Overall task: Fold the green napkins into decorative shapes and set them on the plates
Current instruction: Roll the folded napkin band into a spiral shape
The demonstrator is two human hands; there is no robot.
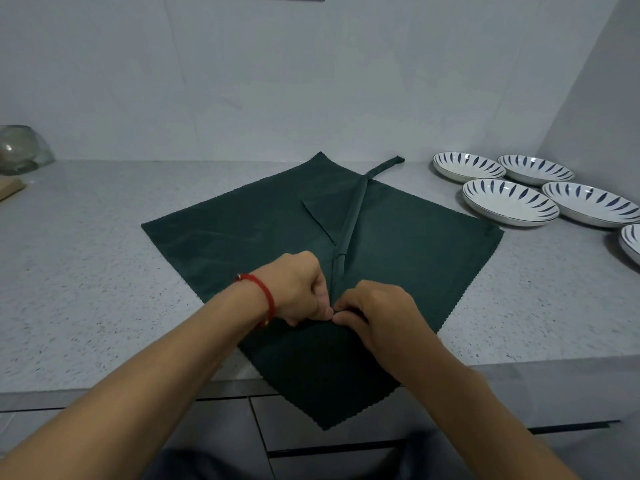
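Both our forearms come up from six o'clock, and our left hand [299,289], with a red bracelet [265,299] at the wrist, meets our right hand [375,315] at the middle of the view. Each hand has its fingertips pinched on the near end of a rolled strip of green cloth [353,216], which runs away toward one o'clock across the spread green napkin [225,240]. That napkin lies flat on the speckled bench [86,271], its near corner hanging over the front edge. We judge the cloth light, soft and limp, likely to unroll if let go, so a grip close to the roll's end seems best. White plates [509,202] with dark leaf marks wait at two o'clock, the nearest one cut off by the frame. How many napkin layers lie stacked, we cannot tell. A glass bowl [20,150] at ten o'clock is partly cropped.
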